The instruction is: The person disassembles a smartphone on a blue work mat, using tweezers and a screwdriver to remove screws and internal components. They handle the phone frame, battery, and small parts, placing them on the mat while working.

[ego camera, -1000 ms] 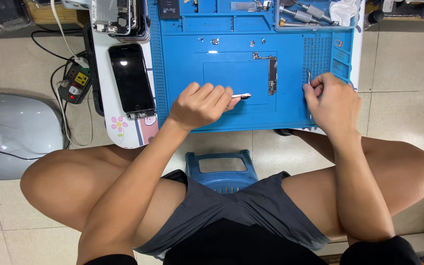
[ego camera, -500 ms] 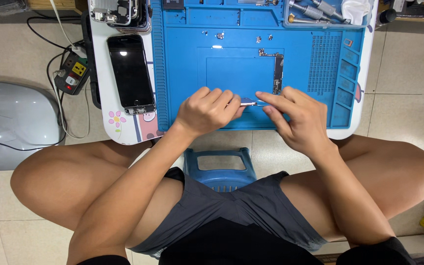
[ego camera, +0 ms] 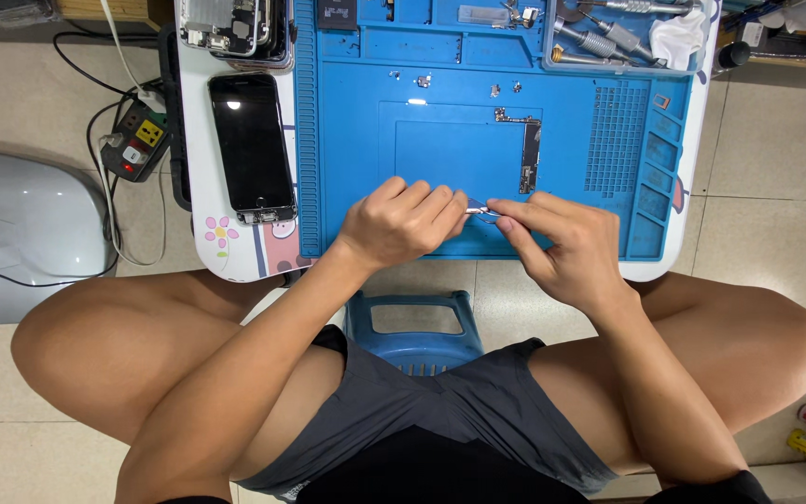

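Head view: blue repair mat (ego camera: 440,149) across small white table (ego camera: 193,187); black phone screen (ego camera: 252,145) left; left hand (ego camera: 403,224) curled, pinching metal tweezers (ego camera: 478,211); right hand (ego camera: 566,247) fingertips closed at tweezer tips, near mat edge.

Beige tile floor (ego camera: 776,243), small white table (ego camera: 235,257) w/ cartoon print, blue plastic stool (ego camera: 417,327) below, power strip (ego camera: 137,145) left.

Bright, even overhead light, soft shadows, faint glare on the blue mat (ego camera: 440,149), edges perhaps slightly bowed.
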